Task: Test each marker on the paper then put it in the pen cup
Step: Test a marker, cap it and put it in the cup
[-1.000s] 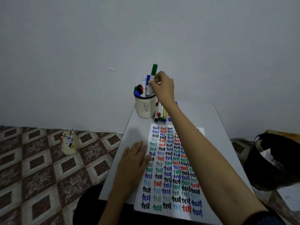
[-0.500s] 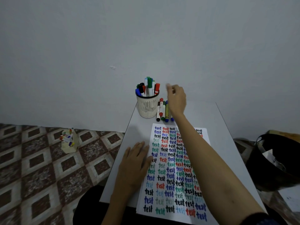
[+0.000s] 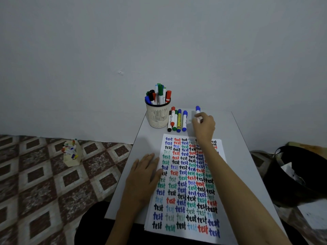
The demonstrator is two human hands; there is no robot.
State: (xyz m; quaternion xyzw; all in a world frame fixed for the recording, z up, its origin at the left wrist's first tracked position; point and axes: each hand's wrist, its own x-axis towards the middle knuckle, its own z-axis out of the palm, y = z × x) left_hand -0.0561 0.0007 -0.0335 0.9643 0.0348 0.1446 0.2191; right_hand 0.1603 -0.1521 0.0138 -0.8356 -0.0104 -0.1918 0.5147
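Blue-capped marker (image 3: 198,110) is pinched by fingers (image 3: 195,121) of right hand (image 3: 204,126); left hand (image 3: 143,175) rests flat on paper (image 3: 185,193).

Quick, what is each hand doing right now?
Left hand: open, flat on the paper's left edge.
Right hand: holding a blue-capped marker.

Cream pen cup (image 3: 157,115), fine vertical slat pattern, dark rim. Inside it, cup markers (image 3: 160,93): white barrels; caps green, red, blue, black. Beside cup, loose markers (image 3: 177,121): caps black, red, green, blue; one barrel yellow, rest white. In right hand (image 3: 204,126), blue-capped marker (image 3: 197,109), white barrel. White paper (image 3: 187,183), rows of word "test" in black, blue, red, green, pale blue. Pale grey counter (image 3: 238,156). Plain grey-white wall (image 3: 159,41). Brown-and-cream diamond tile pattern on floor (image 3: 44,183). Cream box (image 3: 73,159), multicoloured markers inside. Black bin (image 3: 292,174).
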